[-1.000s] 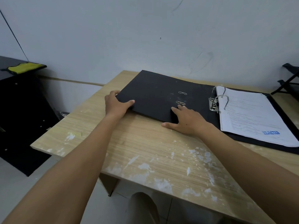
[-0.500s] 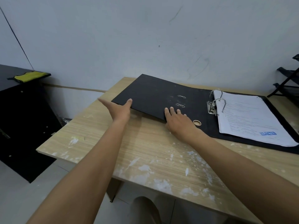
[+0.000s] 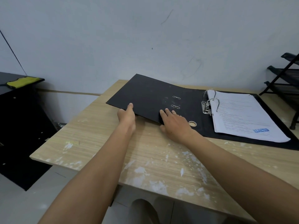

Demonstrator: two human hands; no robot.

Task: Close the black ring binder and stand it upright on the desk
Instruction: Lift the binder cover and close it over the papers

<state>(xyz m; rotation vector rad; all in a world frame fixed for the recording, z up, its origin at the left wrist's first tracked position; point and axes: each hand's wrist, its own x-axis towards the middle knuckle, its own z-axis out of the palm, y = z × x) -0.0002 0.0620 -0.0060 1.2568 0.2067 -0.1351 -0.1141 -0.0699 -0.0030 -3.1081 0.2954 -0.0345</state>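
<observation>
The black ring binder (image 3: 150, 94) lies open on the wooden desk (image 3: 113, 151). Its left cover is lifted a little off the desk at the near edge. My left hand (image 3: 127, 116) grips that near edge, thumb on top and fingers underneath. My right hand (image 3: 175, 125) holds the same edge further right, fingers flat on the cover, beside the spine's finger hole (image 3: 192, 123). The metal rings (image 3: 210, 102) stand closed through a stack of printed sheets (image 3: 242, 117) on the right cover.
The desk backs onto a pale wall. A black cabinet (image 3: 19, 126) with a yellow cloth (image 3: 21, 82) stands to the left. A black rack (image 3: 286, 75) stands at the far right. White paint flecks mark the desk's front part.
My left hand has slid from the cover's left corner to its near edge and taken hold. The left cover has risen slightly off the desk. My right hand shifted a little left.
</observation>
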